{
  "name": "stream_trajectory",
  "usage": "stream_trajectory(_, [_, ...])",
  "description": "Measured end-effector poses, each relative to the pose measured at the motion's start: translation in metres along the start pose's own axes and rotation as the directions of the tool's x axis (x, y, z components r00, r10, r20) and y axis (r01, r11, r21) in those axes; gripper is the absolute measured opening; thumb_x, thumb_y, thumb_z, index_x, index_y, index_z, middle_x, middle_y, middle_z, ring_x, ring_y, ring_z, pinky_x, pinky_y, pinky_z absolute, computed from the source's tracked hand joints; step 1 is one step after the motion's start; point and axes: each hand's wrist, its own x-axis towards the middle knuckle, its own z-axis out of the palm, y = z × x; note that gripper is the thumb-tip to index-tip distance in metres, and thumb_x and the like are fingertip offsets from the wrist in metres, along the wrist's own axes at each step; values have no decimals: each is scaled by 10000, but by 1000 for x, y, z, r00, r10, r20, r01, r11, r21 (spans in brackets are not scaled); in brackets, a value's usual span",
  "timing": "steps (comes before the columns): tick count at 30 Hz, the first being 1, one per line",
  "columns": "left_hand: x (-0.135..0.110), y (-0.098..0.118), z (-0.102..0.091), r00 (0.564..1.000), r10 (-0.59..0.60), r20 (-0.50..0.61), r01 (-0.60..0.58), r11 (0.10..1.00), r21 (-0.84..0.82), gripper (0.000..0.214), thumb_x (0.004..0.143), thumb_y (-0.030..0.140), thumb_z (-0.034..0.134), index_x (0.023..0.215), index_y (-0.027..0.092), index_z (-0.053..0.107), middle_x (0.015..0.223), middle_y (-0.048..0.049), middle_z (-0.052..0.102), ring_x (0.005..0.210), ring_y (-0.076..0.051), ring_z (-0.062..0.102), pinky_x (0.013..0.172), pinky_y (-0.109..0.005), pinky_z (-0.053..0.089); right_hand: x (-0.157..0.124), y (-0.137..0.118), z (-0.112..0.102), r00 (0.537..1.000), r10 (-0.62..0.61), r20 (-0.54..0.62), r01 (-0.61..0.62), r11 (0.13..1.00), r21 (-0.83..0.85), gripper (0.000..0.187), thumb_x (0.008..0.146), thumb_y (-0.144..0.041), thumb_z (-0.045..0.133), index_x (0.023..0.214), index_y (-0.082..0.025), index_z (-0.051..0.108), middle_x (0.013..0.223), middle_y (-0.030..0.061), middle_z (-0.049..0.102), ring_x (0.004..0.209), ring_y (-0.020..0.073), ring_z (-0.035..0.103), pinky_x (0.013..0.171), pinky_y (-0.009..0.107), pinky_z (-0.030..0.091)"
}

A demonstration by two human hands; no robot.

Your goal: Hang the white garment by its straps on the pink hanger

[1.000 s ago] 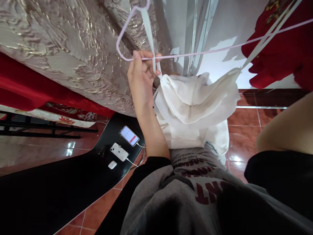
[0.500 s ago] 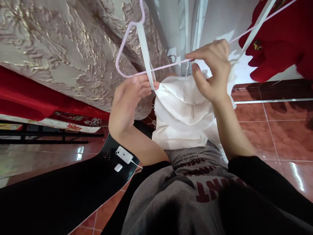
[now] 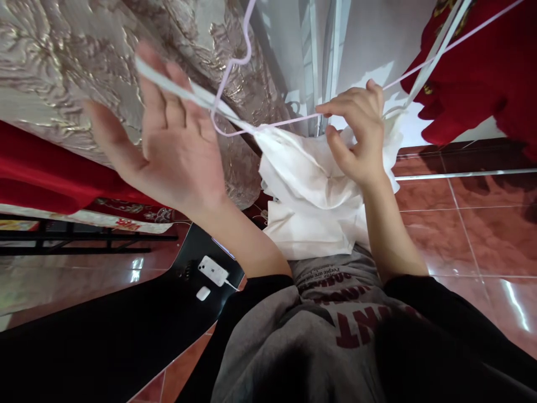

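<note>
A thin pale pink clothes hanger (image 3: 289,120) slants across the upper middle, its hook end cut off by the top edge. My right hand (image 3: 356,131) holds its lower bar, the fingers curled over it and the thumb below. From the bar area a white ruffled garment (image 3: 310,184) hangs down to my lap. One thin white strap (image 3: 168,84) is pulled left across the spread fingers of my left hand (image 3: 180,140), which is palm up and slightly blurred. The strap crosses the hanger's left corner. Another strap (image 3: 436,59) loops over the hanger's right part.
A beige embossed curtain-like fabric (image 3: 62,73) hangs at the left, with red cloth (image 3: 50,173) below it. On a black bench (image 3: 104,330) lie a white phone (image 3: 213,271) with a cable and a small white case (image 3: 203,293). Red fabric (image 3: 474,73) hangs at the right.
My left hand has moved left and up and spread its fingers, drawing the left strap outward past the hanger's corner. My right hand stays on the bar, shifted slightly.
</note>
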Motion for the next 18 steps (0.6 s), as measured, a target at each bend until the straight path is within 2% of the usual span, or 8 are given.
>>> stream_trajectory(2, [-6, -10, -12, 967, -1, -254, -1, 1000, -8, 601, 1017, 278, -35, 1065, 138, 548, 1304, -77, 488, 1370, -210, 135, 802, -359, 444, 1, -4, -4, 1000, 6, 4, -6, 1000, -6, 249, 831, -315, 445, 1043, -387, 555, 976, -19, 606, 1046, 173, 514, 1145, 437, 237])
stream_trajectory(4, [-12, -21, -20, 899, -44, -437, 59, 998, 20, 412, 1030, 208, 108, 1035, 138, 513, 1313, -108, 473, 1363, -236, 135, 632, -298, 378, 2, -11, -8, 1000, 14, 0, -14, 1000, 3, 248, 841, -310, 445, 1048, -391, 554, 986, -26, 606, 1061, 164, 514, 1154, 424, 232])
stream_trajectory(6, [-14, -29, -19, 898, -125, -422, 165, 984, 60, 305, 991, 233, 242, 1047, 167, 535, 1326, -77, 483, 1344, -245, 254, 631, -303, 392, 3, -19, -11, 999, 17, 36, -18, 999, 29, 268, 846, -306, 457, 1083, -401, 540, 1060, -43, 598, 1108, 157, 504, 1172, 419, 217])
stream_trajectory(9, [-14, -36, -6, 944, -231, -235, 266, 955, 130, 248, 903, 307, 418, 1080, 220, 569, 1248, -28, 565, 1202, -254, 472, 694, -322, 446, 2, -29, -14, 995, 12, 103, -25, 991, 128, 301, 842, -280, 499, 1125, -375, 537, 1213, -56, 541, 1233, 145, 444, 1191, 389, 229])
stream_trajectory(11, [-13, -40, 4, 959, -201, -200, 233, 961, 151, 196, 872, 300, 498, 1052, 252, 560, 1142, -10, 621, 1108, -245, 548, 673, -312, 453, -1, -28, -17, 998, 58, -15, -54, 982, 179, 280, 844, -259, 507, 1113, -309, 565, 1239, -14, 522, 1250, 154, 433, 1147, 373, 316])
stream_trajectory(13, [-13, -44, 10, 967, -146, -210, 178, 974, 143, 116, 887, 283, 496, 995, 263, 535, 1054, -2, 644, 1041, -226, 586, 633, -297, 450, -5, -20, -20, 943, 186, -277, -141, 974, 177, 271, 839, -233, 514, 1104, -254, 566, 1225, 33, 507, 1188, 182, 471, 1019, 379, 425])
stream_trajectory(15, [-13, -50, 12, 964, -122, -235, 153, 981, 117, 77, 914, 279, 467, 970, 247, 508, 1011, -11, 649, 1002, -214, 602, 616, -285, 451, -8, -6, -24, 827, 327, -457, -255, 943, 213, 314, 795, -146, 547, 1098, -231, 542, 1206, 58, 488, 1107, 194, 507, 901, 366, 470])
stream_trajectory(18, [-10, -59, 16, 941, -110, -319, 126, 992, 30, 120, 961, 282, 390, 1027, 235, 478, 1095, -16, 626, 1059, -196, 576, 690, -283, 475, -10, 12, -25, 803, 454, -386, -329, 878, 348, 351, 727, -35, 570, 1037, -197, 545, 1031, 70, 567, 939, 161, 576, 816, 329, 505])
